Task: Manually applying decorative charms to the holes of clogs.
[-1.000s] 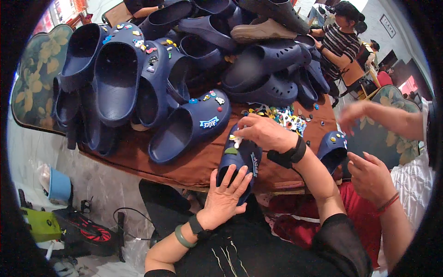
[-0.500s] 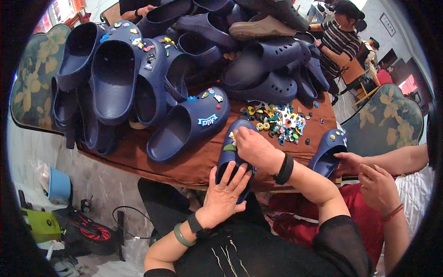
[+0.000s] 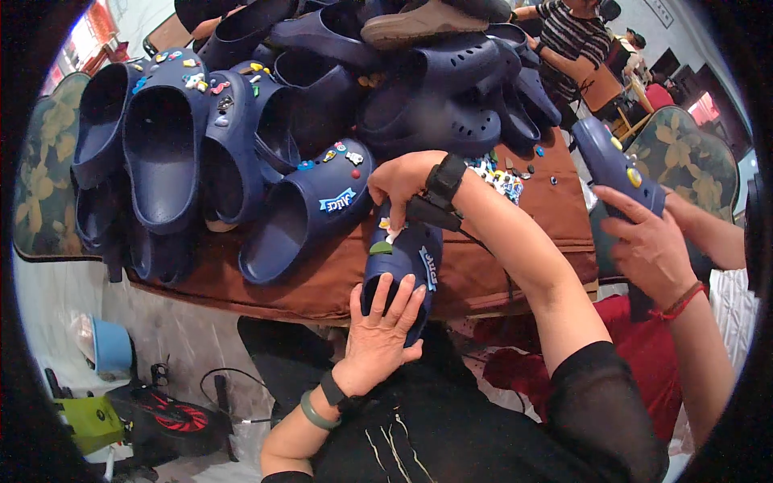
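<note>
A navy clog (image 3: 403, 256) lies at the table's front edge, toe away from me. A green charm, a small white charm and a blue-and-white lettered charm (image 3: 427, 270) show on it. My left hand (image 3: 380, 328) grips its heel end, fingers spread across the foot opening and thumb at the side. Over the toe, my right hand (image 3: 407, 187) bends sharply down, its fingers closed by the white charm. What they pinch is hidden. Just left is another navy clog (image 3: 302, 217) with several charms on its upper.
More navy clogs (image 3: 165, 161) are heaped along the left and back, with a beige-soled one (image 3: 411, 26) on top. Loose charms (image 3: 503, 179) are piled behind my right wrist. At right, a co-worker's hands hold a decorated clog (image 3: 616, 165). A blue bucket (image 3: 110, 344) stands on the floor.
My right hand has risen and turned over the clog's toe, and its wrist now hides part of the charm pile. The co-worker has lifted the clog at right off the table.
</note>
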The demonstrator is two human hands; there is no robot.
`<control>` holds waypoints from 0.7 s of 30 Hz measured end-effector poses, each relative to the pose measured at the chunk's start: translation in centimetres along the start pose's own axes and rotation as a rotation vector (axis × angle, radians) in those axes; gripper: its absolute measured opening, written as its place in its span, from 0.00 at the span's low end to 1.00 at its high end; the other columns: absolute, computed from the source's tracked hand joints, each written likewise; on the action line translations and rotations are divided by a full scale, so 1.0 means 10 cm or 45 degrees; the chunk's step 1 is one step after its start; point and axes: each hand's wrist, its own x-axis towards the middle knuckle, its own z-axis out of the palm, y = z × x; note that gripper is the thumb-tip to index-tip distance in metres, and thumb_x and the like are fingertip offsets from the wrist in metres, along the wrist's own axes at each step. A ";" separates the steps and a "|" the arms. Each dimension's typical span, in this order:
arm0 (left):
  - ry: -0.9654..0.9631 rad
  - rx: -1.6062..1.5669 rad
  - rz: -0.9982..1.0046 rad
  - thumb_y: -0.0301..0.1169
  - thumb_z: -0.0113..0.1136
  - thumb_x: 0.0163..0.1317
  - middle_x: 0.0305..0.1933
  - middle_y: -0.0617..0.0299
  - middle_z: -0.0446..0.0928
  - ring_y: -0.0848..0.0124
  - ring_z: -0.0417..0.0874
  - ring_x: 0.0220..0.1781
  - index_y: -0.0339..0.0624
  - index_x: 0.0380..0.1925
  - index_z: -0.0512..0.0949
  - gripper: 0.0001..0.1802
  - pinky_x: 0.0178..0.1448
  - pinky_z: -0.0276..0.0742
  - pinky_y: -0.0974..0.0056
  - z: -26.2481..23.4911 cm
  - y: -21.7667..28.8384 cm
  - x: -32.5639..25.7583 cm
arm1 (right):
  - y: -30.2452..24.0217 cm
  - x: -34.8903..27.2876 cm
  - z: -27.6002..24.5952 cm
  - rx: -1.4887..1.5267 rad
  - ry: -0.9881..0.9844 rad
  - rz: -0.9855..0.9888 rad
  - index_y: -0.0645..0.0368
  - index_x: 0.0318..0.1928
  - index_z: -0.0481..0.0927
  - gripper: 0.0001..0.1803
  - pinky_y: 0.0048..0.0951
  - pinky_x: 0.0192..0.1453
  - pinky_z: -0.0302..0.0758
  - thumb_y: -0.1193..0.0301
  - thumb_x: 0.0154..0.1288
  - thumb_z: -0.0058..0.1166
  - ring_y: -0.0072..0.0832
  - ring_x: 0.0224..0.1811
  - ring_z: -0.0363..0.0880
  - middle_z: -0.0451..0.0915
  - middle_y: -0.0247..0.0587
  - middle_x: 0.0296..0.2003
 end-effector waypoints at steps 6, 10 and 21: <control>-0.002 -0.083 -0.034 0.49 0.70 0.44 0.78 0.60 0.48 0.54 0.42 0.79 0.50 0.72 0.56 0.54 0.72 0.46 0.37 -0.03 0.03 0.01 | 0.03 -0.19 0.16 0.114 0.249 -0.180 0.60 0.49 0.78 0.35 0.35 0.46 0.76 0.62 0.39 0.77 0.38 0.45 0.81 0.82 0.46 0.43; 0.029 -0.022 -0.021 0.51 0.70 0.43 0.77 0.57 0.48 0.51 0.42 0.78 0.49 0.71 0.56 0.55 0.71 0.45 0.35 0.01 0.01 -0.01 | 0.08 -0.35 0.26 0.409 0.306 -0.217 0.59 0.50 0.79 0.29 0.33 0.48 0.76 0.63 0.46 0.73 0.36 0.45 0.81 0.82 0.45 0.41; 0.017 0.034 -0.027 0.50 0.70 0.43 0.77 0.58 0.49 0.51 0.41 0.79 0.49 0.71 0.56 0.55 0.72 0.43 0.35 0.00 0.03 -0.01 | 1.02 -1.44 1.17 0.386 1.490 0.166 0.63 0.38 0.83 0.08 0.32 0.43 0.78 0.74 0.58 0.62 0.33 0.38 0.83 0.83 0.46 0.35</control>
